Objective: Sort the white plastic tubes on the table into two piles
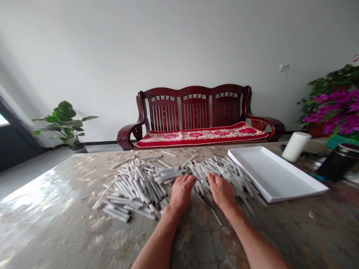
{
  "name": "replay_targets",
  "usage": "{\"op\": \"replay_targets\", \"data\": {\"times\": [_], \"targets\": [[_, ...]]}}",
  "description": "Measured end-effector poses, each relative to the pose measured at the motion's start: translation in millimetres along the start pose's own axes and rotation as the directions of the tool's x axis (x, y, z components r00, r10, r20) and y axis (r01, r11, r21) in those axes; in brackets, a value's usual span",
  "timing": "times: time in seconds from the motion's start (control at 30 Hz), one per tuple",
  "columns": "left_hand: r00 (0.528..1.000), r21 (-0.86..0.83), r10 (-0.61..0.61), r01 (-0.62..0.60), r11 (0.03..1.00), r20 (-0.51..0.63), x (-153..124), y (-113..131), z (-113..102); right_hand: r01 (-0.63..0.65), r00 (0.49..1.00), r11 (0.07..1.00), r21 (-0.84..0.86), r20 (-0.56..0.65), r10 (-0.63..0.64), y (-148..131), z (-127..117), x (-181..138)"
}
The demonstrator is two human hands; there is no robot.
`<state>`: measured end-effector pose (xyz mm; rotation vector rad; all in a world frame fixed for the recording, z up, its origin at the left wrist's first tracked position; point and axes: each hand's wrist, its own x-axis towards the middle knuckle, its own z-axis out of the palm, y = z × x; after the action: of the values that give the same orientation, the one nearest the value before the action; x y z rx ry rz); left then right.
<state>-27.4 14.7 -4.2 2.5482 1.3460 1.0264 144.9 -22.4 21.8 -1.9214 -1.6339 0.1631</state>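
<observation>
My left hand (182, 190) is closed above the table, fingers curled and pressed together, with the dark end of what looks like a pen at its fingertips. Opposite it, my right hand (221, 189) is closed in a pinch; what it grips is hidden. To the left lies a loose pile of whitish pens (134, 183), many with black ends. A more even row of pens (169, 173) lies just beyond my left hand. Another heap of slim whitish pen pieces (221, 170) spreads behind and beside my right hand. A thin stick-like piece (215, 216) lies between my forearms.
A shallow white tray (280, 200) stands on the patterned table (70, 239) at the right. Past it are a white roll (296, 147), a dark container (338, 162) and purple flowers (340, 108). A red wooden bench (195, 108) stands beyond the table, with a potted plant (66, 125) further left.
</observation>
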Motion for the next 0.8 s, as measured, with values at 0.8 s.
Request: {"op": "replay_targets", "data": {"times": [0.8], "targets": [[0.992,-0.378,-0.115,0.087,0.922,-0.053,-2.3,2.2,-6.1,0.184,0.981,0.889,0.419,-0.023,-0.192,7.0,-2.1,8.2]]}}
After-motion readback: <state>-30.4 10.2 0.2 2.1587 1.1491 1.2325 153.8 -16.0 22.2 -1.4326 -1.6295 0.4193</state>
